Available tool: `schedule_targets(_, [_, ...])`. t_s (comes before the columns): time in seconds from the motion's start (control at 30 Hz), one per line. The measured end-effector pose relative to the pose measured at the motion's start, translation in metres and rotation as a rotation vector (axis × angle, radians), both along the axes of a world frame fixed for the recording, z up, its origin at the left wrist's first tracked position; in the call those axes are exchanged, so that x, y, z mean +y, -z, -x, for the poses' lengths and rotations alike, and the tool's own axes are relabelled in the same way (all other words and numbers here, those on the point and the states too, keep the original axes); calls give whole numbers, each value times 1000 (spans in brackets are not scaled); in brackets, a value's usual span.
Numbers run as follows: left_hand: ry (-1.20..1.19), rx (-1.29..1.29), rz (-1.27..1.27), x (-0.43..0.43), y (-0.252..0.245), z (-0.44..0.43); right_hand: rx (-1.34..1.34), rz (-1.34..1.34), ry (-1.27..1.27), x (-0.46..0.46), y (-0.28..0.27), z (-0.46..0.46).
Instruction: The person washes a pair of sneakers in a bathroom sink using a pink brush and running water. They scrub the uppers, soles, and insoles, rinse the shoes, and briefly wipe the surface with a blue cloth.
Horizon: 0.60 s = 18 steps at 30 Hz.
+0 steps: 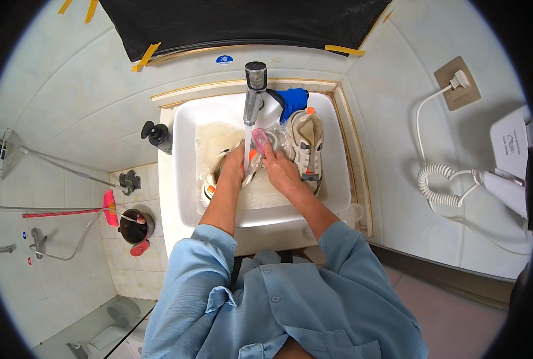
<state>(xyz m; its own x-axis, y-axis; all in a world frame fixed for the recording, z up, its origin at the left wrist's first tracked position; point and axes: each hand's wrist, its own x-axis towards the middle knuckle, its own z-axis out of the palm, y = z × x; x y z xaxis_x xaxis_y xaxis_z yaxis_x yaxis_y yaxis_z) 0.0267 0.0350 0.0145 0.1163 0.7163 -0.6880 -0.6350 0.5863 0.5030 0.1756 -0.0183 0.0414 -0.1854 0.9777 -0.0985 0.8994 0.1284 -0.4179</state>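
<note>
In the white washbasin (182, 197), my left hand (233, 165) grips a light-coloured sneaker (211, 174) with orange tabs, partly hidden under the hand and forearm. My right hand (282, 172) holds a pink scrubbing brush (260, 137) over the toe end of that sneaker. From the chrome tap (252, 105) a stream of water (247, 143) falls between my hands. Cloudy, foamy water (266, 195) covers the basin's bottom. To the right of my right hand, a second matching sneaker (305, 139) leans along the basin's right side.
A blue cloth (294, 99) lies on the basin's back rim beside the tap. A black pump bottle (159, 137) stands left of the basin. On the right wall hang a hair dryer (502, 190) and its coiled cord (437, 185). A dark bucket (136, 226) sits on the floor at left.
</note>
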Motion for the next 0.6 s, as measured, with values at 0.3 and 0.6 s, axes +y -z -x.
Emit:
schedule_targets(0.3, [-356, -257, 47, -5, 9, -8, 234, -165, -66, -3, -8, -11])
schedule_targets(0.6, [-559, -282, 190, -4, -44, -20, 151, -23, 22, 11, -38, -9])
